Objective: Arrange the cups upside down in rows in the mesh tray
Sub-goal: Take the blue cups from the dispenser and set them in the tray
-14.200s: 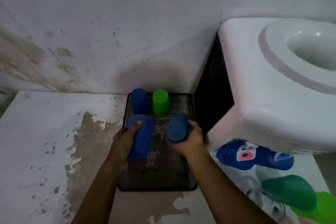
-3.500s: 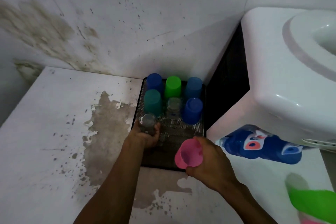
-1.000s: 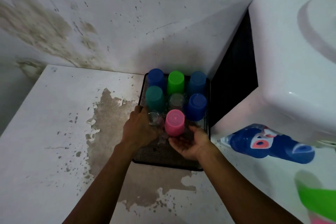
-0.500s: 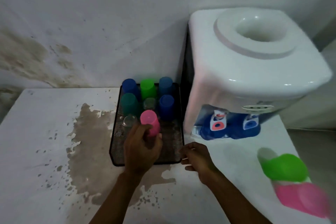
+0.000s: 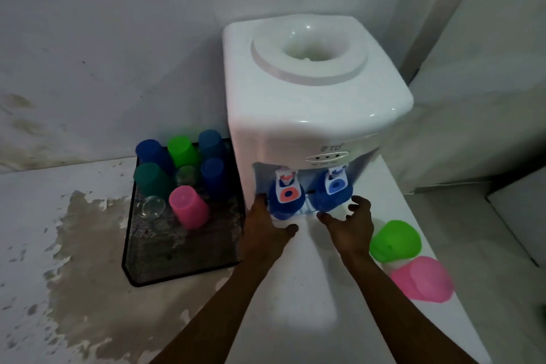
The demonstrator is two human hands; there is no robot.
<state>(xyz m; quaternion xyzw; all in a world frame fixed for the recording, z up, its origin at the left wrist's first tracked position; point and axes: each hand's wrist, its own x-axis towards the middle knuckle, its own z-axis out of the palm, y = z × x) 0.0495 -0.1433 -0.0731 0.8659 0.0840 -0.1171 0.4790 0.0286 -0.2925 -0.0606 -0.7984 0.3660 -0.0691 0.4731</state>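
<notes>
The mesh tray sits at nine o'clock of the water dispenser, holding eight upturned cups; the pink cup stands in its third row beside a clear glass. The left hand and right hand are both empty, fingers spread, under the taps. Loose cups, a green cup and another pink one, lie at three o'clock near the counter edge; a careless reach could knock them off, or an arm swinging back could topple the glass.
</notes>
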